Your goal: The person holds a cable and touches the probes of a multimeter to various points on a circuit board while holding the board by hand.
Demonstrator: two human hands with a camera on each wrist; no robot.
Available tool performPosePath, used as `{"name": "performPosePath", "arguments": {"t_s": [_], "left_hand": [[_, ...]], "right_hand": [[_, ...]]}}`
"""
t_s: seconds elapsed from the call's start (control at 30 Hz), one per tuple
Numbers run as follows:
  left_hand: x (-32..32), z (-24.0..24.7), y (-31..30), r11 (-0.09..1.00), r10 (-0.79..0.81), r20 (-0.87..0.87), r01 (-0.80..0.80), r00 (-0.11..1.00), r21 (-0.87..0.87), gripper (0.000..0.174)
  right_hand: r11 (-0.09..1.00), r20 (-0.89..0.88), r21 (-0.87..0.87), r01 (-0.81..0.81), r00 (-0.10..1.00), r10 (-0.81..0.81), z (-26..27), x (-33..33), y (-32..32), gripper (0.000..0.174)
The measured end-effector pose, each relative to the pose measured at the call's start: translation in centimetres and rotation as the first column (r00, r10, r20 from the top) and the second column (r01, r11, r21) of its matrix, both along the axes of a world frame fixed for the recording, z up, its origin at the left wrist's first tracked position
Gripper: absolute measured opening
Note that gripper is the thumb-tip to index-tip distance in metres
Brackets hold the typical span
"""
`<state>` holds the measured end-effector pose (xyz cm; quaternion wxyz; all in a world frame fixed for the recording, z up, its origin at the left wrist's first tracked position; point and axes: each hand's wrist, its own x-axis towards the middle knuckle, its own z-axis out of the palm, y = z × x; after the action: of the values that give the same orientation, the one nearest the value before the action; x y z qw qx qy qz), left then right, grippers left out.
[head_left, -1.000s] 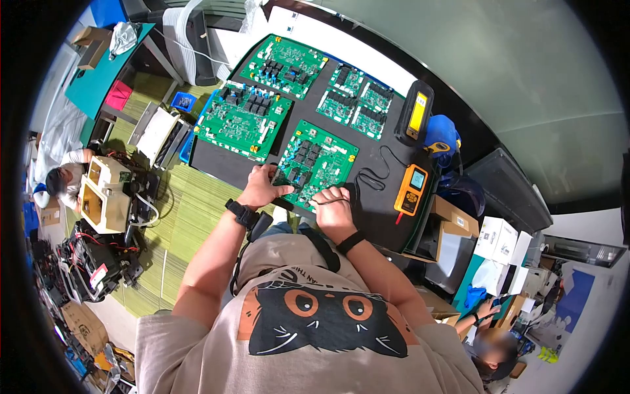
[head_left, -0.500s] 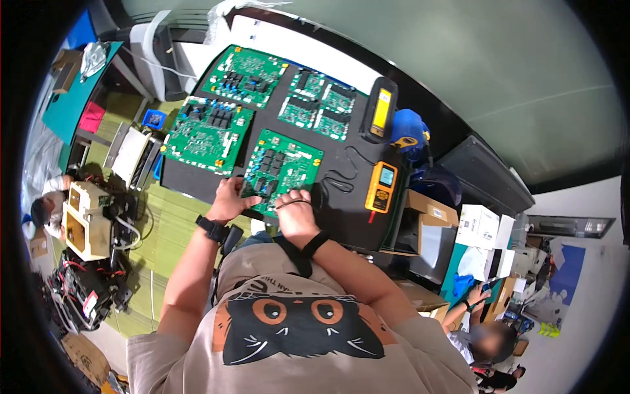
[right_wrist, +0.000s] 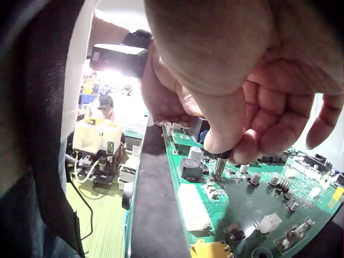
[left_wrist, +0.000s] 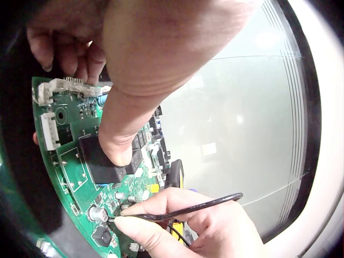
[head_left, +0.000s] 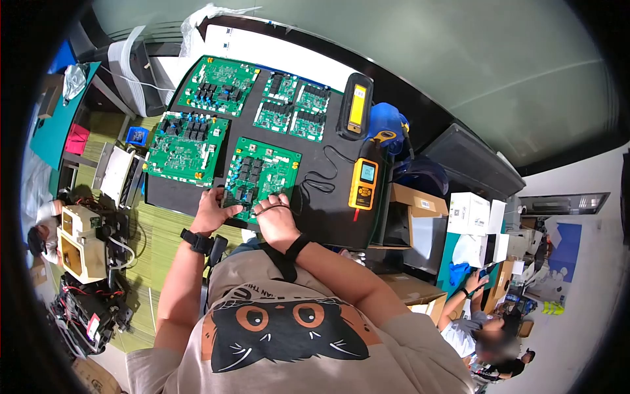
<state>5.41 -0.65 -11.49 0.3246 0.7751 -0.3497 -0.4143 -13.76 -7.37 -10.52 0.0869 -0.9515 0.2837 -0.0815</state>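
An electronics workshop or lab: circuit boards [head_left: 270,174] and an orange meter [head_left: 363,184] lie on a black table [head_left: 331,230], near cardboard boxes [head_left: 423,201].

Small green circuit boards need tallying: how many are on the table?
4, in two rows: far left board, far right board, near left board, near right board. Others underneath may be hidden.

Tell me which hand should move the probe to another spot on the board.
Probably the right hand: its thumb and finger pinch the probe, tip down at the board. The left hand is at the board's edge, its thumb over a black component.
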Motion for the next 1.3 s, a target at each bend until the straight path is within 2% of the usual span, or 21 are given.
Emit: {"name": "performPosePath", "arguments": {"t_s": [0.1,0.2,0.23,0.27,0.37,0.43,0.5,0.77,0.9,1.07,1.3], "left_hand": [[0.3,-0.8,0.0,1.000,-0.006,-0.046,0.006,0.999,-0.003,0.079],[1.3,-4.2,0.3,0.998,-0.048,-0.017,0.048,0.999,-0.033,0.082],[1.1,-2.4,0.1,0.995,-0.093,0.051,0.094,0.994,-0.014,0.083],[1.3,-3.6,0.2,0.995,-0.084,0.031,0.085,0.996,-0.047,0.082],[1.2,-4.8,0.4,0.999,-0.048,-0.022,0.048,0.999,-0.022,0.083],[0.2,-1.2,0.1,1.000,0.008,0.032,-0.007,0.999,-0.014,0.083],[0.1,0.0,0.0,1.000,-0.004,0.061,0.002,0.998,0.018,0.083],[0.0,-0.1,0.0,0.999,-0.035,0.109,0.031,0.993,0.038,0.084],[0.0,0.4,0.0,0.998,-0.045,0.113,0.039,0.993,0.051,0.083],[0.1,0.2,0.0,0.999,-0.025,0.067,0.023,0.997,0.038,0.084],[-0.1,0.4,0.1,0.998,-0.032,0.106,0.027,0.994,0.052,0.083]], "right_hand": [[1.000,-0.004,-0.001,0.015,1.000,-0.015,-0.6,-0.1,0.0,0.007],[0.999,0.008,-0.030,-0.017,1.000,0.018,-0.2,-0.3,-0.2,0.008],[0.999,0.000,-0.025,-0.023,1.000,0.023,0.0,-0.4,-0.3,0.008],[0.999,0.012,-0.036,-0.030,0.999,0.030,0.1,-0.5,-0.4,0.009],[0.996,0.136,-0.086,-0.037,0.990,0.048,-1.3,-0.8,-0.7,0.008],[0.999,0.153,0.026,-0.046,0.987,0.042,-0.6,-1.4,-0.8,0.006],[0.996,0.180,0.067,-0.061,0.982,0.048,-0.1,-1.9,-1.1,0.007],[0.987,0.228,0.108,-0.122,0.969,0.095,-0.4,-3.0,-1.6,0.004],[0.981,0.196,0.158,-0.108,0.978,0.076,-0.3,-3.1,-1.6,0.006],[0.977,0.250,0.178,-0.121,0.965,0.074,0.3,-2.8,-1.7,0.006],[0.974,0.239,0.200,-0.109,0.969,0.059,0.1,-2.5,-1.7,0.007]]}}
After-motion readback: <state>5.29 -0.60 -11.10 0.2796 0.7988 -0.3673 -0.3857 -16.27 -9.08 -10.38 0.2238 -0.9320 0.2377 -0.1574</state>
